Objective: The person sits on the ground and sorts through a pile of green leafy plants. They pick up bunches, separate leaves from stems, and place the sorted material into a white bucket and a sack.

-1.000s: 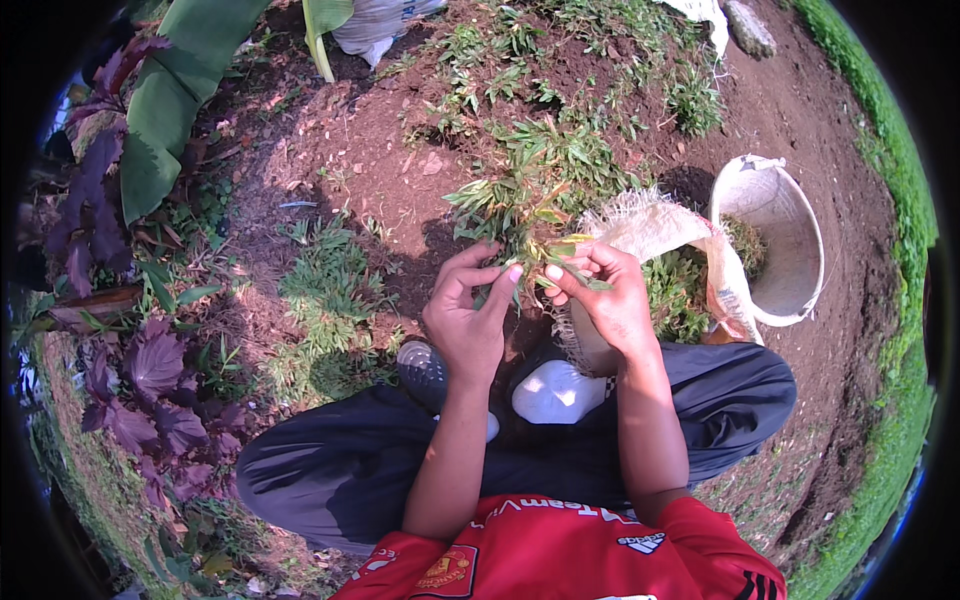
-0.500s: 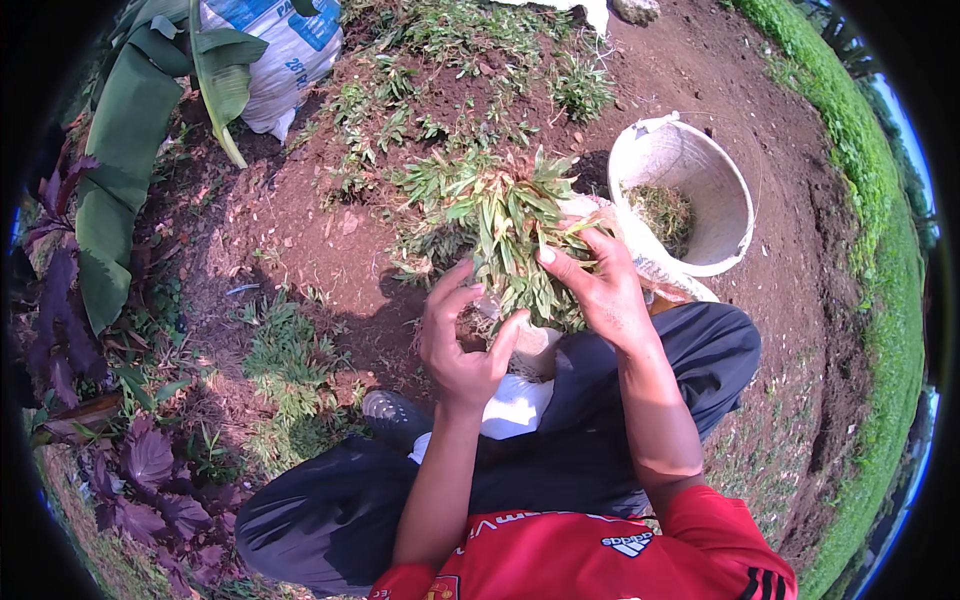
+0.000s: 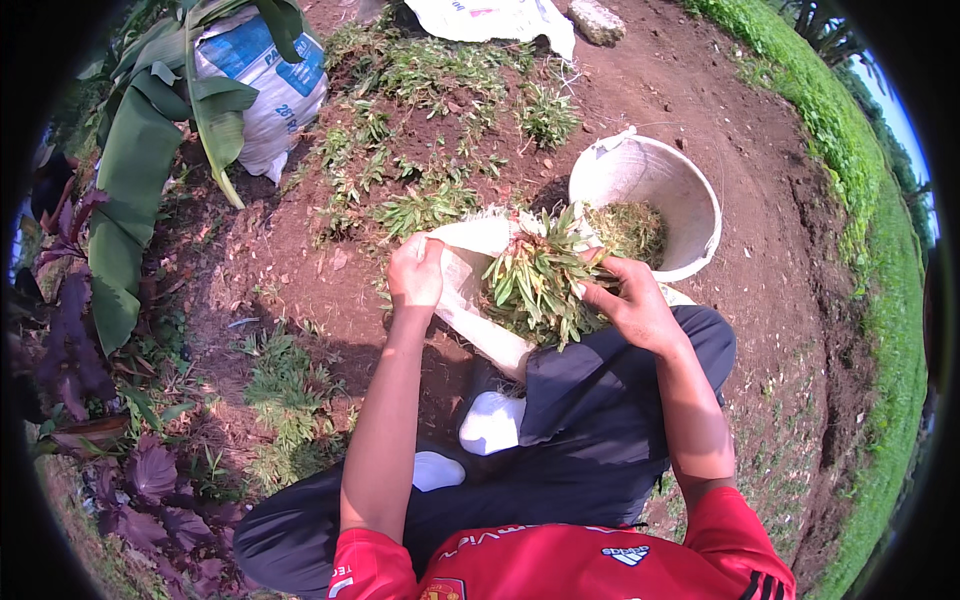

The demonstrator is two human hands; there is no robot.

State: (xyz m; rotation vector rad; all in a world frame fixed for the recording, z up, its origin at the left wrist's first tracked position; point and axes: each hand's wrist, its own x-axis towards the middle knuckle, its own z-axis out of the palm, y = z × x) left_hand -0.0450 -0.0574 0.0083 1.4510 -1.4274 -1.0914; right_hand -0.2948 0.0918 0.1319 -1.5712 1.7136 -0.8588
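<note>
My left hand (image 3: 416, 274) is closed on the rim of a white woven sack (image 3: 490, 338), pulling its mouth wide in front of my knees. A thick bunch of green, leafy grass (image 3: 540, 285) is at the sack's mouth. My right hand (image 3: 636, 306) grips the bunch from the right side, thumb on top and the other fingers partly hidden behind the leaves. The lower part of the sack is hidden behind the bunch and my leg.
A whitish bucket (image 3: 714, 235) with cut grass (image 3: 630, 232) in it leans just beyond my right hand. Low grass clumps (image 3: 440, 75) grow on the brown soil ahead. A full sack (image 3: 265, 95), banana leaves (image 3: 130, 200) and purple-leaved plants (image 3: 150, 470) stand left; a stone (image 3: 597, 22) lies far off.
My left hand has left the bunch, moved left and taken hold of the sack's rim, spreading it. My right hand has shifted slightly right and down with the grass bunch.
</note>
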